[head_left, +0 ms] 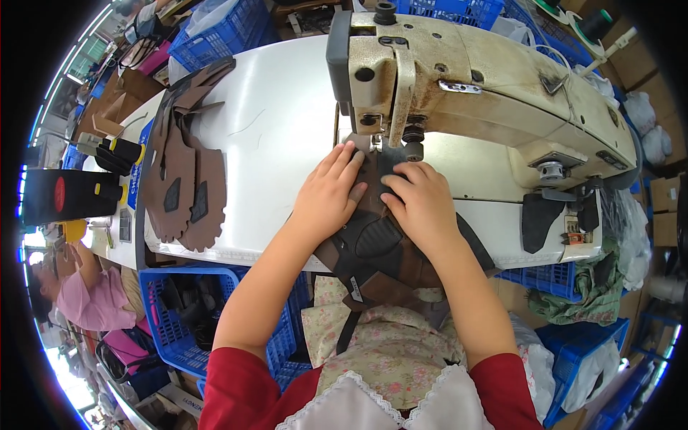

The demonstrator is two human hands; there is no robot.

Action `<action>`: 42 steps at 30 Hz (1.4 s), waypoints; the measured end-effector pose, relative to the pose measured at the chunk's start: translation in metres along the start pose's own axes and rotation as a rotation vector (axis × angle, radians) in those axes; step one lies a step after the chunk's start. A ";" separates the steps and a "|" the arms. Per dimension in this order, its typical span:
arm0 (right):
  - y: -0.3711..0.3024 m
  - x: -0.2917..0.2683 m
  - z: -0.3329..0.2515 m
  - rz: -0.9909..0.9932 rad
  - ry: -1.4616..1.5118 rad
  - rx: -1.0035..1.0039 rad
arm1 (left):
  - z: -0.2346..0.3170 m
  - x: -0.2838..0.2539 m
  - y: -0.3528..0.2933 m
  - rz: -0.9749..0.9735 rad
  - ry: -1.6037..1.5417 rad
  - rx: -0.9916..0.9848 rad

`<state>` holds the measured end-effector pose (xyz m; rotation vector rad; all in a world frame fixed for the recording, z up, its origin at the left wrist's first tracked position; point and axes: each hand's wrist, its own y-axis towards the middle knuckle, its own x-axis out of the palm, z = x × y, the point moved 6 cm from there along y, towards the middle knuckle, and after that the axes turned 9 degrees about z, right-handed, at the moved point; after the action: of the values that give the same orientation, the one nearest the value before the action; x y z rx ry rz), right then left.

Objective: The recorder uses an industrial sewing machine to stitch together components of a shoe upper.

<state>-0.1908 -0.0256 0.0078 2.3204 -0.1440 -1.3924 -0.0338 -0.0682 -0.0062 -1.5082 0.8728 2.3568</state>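
Note:
Brown and black sewn pieces (372,238) lie under the needle end of a cream sewing machine (459,57), and their near part hangs over the table edge onto my lap. Flat on the brown part, left of the presser foot (376,142), rests my left hand (328,192), its fingers stretched toward the needle. My right hand (421,201) presses on the pieces to the right of the seam, with fingers bent and thumb apart from the forefinger. Its fingertips touch the dark material. The needle tip is too small to make out.
Brown cut pieces with black patches (175,179) are stacked on the white table (265,93) at left. A black piece (541,221) lies at right. Blue crates (161,315) stand below the table edge. A person in pink (100,297) sits at far left.

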 end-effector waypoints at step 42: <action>-0.001 -0.011 0.004 -0.040 0.066 -0.046 | -0.019 0.006 0.030 0.108 -0.049 -0.029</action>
<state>-0.1994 -0.0228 0.0152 2.3393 -0.0460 -1.3224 -0.0366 -0.1045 -0.0060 -1.4413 0.9341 2.4822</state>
